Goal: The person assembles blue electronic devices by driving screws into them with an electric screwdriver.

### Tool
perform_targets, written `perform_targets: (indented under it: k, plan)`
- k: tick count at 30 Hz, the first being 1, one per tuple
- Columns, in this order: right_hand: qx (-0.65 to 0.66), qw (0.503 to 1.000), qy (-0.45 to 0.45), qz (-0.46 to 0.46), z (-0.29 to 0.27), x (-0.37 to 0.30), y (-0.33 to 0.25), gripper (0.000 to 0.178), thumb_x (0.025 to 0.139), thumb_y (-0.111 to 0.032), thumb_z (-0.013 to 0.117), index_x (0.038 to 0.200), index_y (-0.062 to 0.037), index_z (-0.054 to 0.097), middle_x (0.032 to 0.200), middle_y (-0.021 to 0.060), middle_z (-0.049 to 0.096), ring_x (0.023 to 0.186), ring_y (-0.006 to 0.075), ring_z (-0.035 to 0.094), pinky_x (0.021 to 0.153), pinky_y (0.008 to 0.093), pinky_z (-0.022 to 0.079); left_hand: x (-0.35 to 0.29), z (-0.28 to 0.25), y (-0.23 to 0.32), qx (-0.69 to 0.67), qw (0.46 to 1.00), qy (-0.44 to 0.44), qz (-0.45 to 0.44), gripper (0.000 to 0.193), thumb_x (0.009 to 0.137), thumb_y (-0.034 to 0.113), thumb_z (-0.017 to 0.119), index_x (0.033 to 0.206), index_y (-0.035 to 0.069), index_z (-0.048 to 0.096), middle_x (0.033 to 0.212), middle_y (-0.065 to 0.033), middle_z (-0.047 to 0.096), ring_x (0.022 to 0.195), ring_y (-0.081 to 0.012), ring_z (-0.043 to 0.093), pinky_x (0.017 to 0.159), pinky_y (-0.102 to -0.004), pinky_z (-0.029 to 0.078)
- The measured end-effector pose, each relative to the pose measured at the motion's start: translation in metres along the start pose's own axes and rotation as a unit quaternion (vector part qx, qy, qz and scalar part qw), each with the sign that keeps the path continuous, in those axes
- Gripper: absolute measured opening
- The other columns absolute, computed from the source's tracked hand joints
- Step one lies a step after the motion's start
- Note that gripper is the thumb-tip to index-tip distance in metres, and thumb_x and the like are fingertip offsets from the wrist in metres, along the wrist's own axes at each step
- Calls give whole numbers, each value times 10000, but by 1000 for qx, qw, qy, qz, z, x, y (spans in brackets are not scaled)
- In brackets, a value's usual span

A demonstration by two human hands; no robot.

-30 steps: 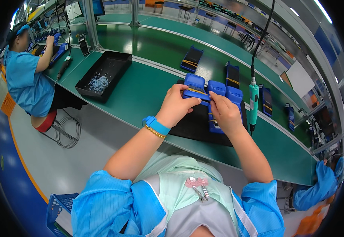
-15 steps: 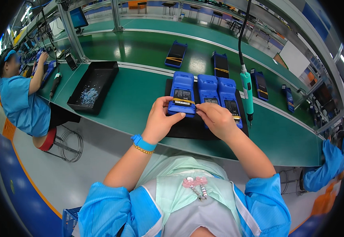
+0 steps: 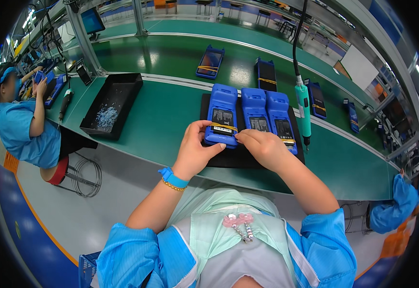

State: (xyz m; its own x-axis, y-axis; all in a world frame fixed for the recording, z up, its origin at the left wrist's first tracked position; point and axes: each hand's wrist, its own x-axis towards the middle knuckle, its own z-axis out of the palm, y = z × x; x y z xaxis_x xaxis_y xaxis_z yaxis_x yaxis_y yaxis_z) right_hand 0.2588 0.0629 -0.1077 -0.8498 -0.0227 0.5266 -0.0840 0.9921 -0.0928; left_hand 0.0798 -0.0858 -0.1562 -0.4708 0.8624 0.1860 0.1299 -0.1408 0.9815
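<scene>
Here we have both hands on the leftmost of three blue handheld devices (image 3: 222, 115) lying side by side on a black mat (image 3: 228, 156), their long axes running away from us across the green bench (image 3: 166, 120). Our left hand (image 3: 196, 150) curls around the device's near left corner, thumb along its bottom edge, fingers closed on it. Our right hand (image 3: 262, 146) sits at the near right corner, fingertips pinched at the yellow band across the device; we cannot tell whether they grip the band. The device lies just ahead of both hands, equally near each. The second device (image 3: 256, 114) and third device (image 3: 281, 121) lie untouched. One green electric screwdriver (image 3: 303, 108) hangs to the right.
</scene>
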Motion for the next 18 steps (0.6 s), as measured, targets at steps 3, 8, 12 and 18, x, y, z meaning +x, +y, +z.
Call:
perform_targets:
  k: [3, 8, 12, 18]
  plan:
    - [-43, 998, -21, -31, -1, -1, -1, 282, 791, -69, 650, 1062, 12, 650, 1073, 138, 674, 871, 289, 702, 665, 364, 595, 0, -1, 0, 0, 1000, 3, -1, 627, 811, 4, 766, 1316, -18, 394, 1206, -129, 587, 1105, -173, 610, 925, -304, 526]
    - [-61, 997, 14, -41, 4, -3, -3, 270, 788, -55, 663, 1047, 16, 640, 1043, 134, 673, 852, 282, 700, 659, 363, 594, -3, 4, -3, 49, 999, 0, -1, 634, 806, 8, 772, 1314, -20, 393, 1207, -132, 582, 1090, -173, 616, 911, -303, 532]
    - [-29, 998, 53, -2, 11, -6, -3, 258, 788, -26, 682, 1041, 11, 645, 985, 128, 684, 803, 268, 704, 652, 361, 594, -6, 4, -9, 62, 998, 5, -6, 648, 792, 17, 786, 1311, -23, 400, 1184, -128, 585, 1086, -175, 613, 889, -302, 543]
    - [99, 984, 115, 96, 9, -9, -10, 155, 850, 12, 670, 1005, 18, 663, 902, 132, 692, 757, 239, 719, 632, 321, 590, -17, 7, 12, 234, 972, 11, 31, 653, 733, 91, 841, 1265, -27, 480, 1188, -167, 571, 1066, -281, 600, 910, -390, 526]
